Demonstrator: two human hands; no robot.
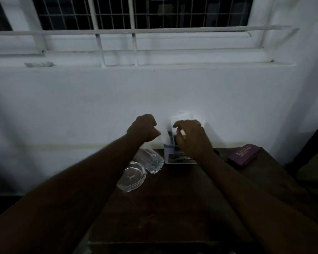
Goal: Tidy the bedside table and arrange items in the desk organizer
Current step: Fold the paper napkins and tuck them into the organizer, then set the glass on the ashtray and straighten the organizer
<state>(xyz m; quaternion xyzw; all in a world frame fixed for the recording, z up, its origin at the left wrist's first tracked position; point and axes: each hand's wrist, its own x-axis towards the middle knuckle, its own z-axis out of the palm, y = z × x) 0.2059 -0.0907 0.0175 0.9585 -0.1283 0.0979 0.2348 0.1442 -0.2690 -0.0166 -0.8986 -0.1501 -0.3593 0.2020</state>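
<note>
From the head camera, a dark wooden bedside table (163, 208) stands against a white wall (81, 107) under a barred window (136, 13). The room is dim and the hands are blurred.

The desk organizer (170, 153) sits at the table's far edge, at about twelve o'clock from the table's middle, close to the wall. It is a small, pale, boxy stand with upright compartments and a low tray at its front; some small dark items lie in that tray, too blurred to name. A dark, thin object stands upright in its left compartment, and something white and flat rises behind it against the wall.

The right hand (191, 138) hovers over the organizer's top, fingers curled downward; whether it grips anything cannot be told. The left hand (143, 130) is raised at about nine o'clock from the organizer, just beside it, fingers curled into a loose fist with nothing visibly in it.

At about eight o'clock from the organizer a clear drinking glass (151, 160) lies on its side, with a clear glass ashtray (131, 178) just beside it, nearer the camera. At three o'clock, well apart, lies a dark purple case (244, 155) with pale lettering.
</note>
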